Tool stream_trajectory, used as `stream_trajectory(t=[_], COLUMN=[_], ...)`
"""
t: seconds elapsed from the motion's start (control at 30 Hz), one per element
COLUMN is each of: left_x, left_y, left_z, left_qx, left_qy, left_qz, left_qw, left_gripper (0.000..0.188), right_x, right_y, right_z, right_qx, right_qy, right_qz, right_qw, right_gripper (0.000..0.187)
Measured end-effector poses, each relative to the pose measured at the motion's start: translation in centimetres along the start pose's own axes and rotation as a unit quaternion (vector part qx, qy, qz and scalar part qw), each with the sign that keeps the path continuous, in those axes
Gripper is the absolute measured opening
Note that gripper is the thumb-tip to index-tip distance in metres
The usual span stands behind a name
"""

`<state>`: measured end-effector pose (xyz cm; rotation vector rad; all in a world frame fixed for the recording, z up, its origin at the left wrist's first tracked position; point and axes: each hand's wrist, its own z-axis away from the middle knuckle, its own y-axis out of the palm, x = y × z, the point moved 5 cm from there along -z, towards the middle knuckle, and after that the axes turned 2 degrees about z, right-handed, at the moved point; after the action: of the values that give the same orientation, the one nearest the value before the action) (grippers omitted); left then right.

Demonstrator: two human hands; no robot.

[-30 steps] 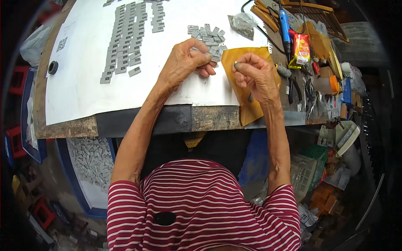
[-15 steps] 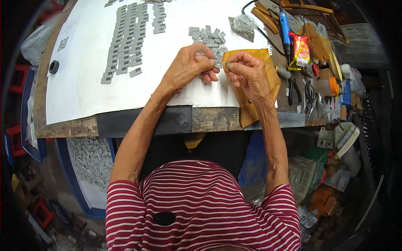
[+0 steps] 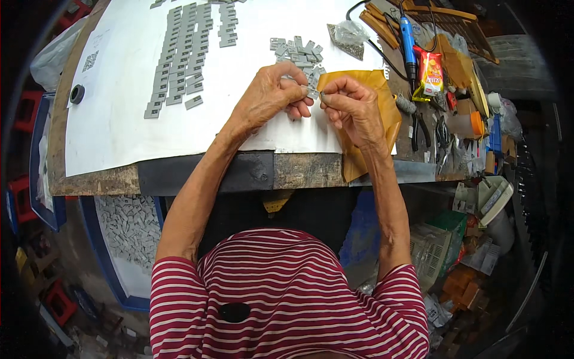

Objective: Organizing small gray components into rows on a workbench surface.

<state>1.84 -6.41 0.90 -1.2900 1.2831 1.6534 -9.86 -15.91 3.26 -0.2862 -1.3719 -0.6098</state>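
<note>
Between thumb and fingers, my left hand (image 3: 278, 93) pinches a small grey plastic piece (image 3: 312, 93). My right hand (image 3: 353, 107) is closed in a pinch close beside it, over a brown paper envelope (image 3: 385, 105); whatever is in its fingertips is too small to name. Just beyond my hands lies a loose pile of grey plastic pieces (image 3: 299, 51). To the left, rows of similar grey pieces (image 3: 179, 60) overlap one another on the white sheet (image 3: 119, 119).
On the right of the bench are a blue pen-shaped electric tool (image 3: 408, 45), a red and yellow packet (image 3: 429, 72), pliers (image 3: 420, 128) and a bag of small parts (image 3: 345, 42). A black ring (image 3: 77, 94) sits far left. Below stands a blue-rimmed tray (image 3: 128, 239) of grey pieces.
My right hand has shifted very slightly left, nearer the grey piece in my left hand. Otherwise the pieces on the sheet lie as before.
</note>
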Motion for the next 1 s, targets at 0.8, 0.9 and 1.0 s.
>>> stream_trajectory(t=[0.8,0.9,1.0], left_x=[-0.29,-0.44,-0.32], left_y=[0.55,0.51,0.48], left_z=[0.18,0.28,0.19], left_qx=[0.018,0.015,0.021], left_qy=[-0.009,-0.008,0.000], left_qz=[-0.045,-0.059,-0.062], left_qw=[0.999,0.998,0.998], left_gripper=[0.013,0.012,0.012], right_x=[-0.17,-0.11,-0.26], right_y=[0.38,0.49,0.39], right_z=[0.48,0.51,0.44], right_qx=[0.005,0.000,0.000], right_qy=[0.015,0.024,0.023], right_qz=[0.106,0.109,0.110], right_qw=[0.994,0.994,0.994], right_gripper=[0.008,0.008,0.008])
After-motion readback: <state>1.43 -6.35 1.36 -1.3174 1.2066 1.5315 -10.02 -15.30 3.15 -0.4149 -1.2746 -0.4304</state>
